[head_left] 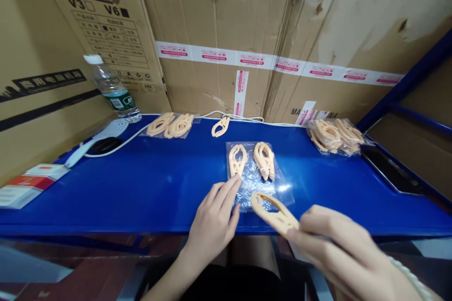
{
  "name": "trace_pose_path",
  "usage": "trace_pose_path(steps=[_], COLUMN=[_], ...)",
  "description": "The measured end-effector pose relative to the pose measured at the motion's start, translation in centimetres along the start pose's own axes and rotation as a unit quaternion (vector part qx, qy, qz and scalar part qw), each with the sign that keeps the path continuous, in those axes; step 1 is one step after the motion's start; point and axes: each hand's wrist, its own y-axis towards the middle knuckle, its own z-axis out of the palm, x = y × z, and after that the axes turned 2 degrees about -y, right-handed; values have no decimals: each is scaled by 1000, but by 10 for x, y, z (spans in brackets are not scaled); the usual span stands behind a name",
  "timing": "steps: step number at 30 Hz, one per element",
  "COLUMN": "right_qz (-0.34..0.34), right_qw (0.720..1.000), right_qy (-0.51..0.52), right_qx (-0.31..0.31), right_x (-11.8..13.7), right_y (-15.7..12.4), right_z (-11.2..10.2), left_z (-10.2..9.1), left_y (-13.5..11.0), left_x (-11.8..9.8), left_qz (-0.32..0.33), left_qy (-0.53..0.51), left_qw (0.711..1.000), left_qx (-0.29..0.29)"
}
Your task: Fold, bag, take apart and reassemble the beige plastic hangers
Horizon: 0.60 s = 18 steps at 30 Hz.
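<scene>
My right hand [339, 249] pinches one end of a peach plastic folding hanger [273, 211] and holds it just above the front edge of the blue table [141, 188]. My left hand [215, 218] lies with its fingers stretched out, their tips pressing on the near left corner of a clear plastic bag [256, 181]. Two more peach hangers [251, 159] rest side by side on the far part of that bag.
At the back lie a bagged set of hangers [171, 125], one loose hanger [221, 127] and a heap of bagged hangers [335, 136]. A water bottle [113, 88], a white power strip [97, 138], a small box [30, 186] and a phone [390, 169] flank them. Cardboard boxes [219, 19] wall the back.
</scene>
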Motion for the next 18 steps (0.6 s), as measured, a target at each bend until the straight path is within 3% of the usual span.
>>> trace_pose_path(steps=[3, 5, 8, 11, 15, 18], right_qz=[-80, -117, -122, -106, -52, -23], right_qw=[996, 988, 974, 968, 982, 996], right_qy=[-16, -97, -187, -229, -166, -61], right_qx=[27, -6, -19, 4, 78, 54], right_x=[-5, -16, -34, -42, -40, -46], right_y=[14, 26, 37, 39, 38, 52], right_z=[33, 59, 95, 118, 110, 84], left_z=[0, 1, 2, 2, 2, 2], left_y=[0, 0, -1, -1, 0, 0], left_x=[0, 0, 0, 0, 1, 1], left_qz=[1, -1, -1, 0, 0, 2], left_qy=[-6, -7, -7, -7, 1, 4], left_qw=[1000, 1000, 1000, 1000, 1000, 1000], left_qx=[-1, -7, -13, -7, -6, -7])
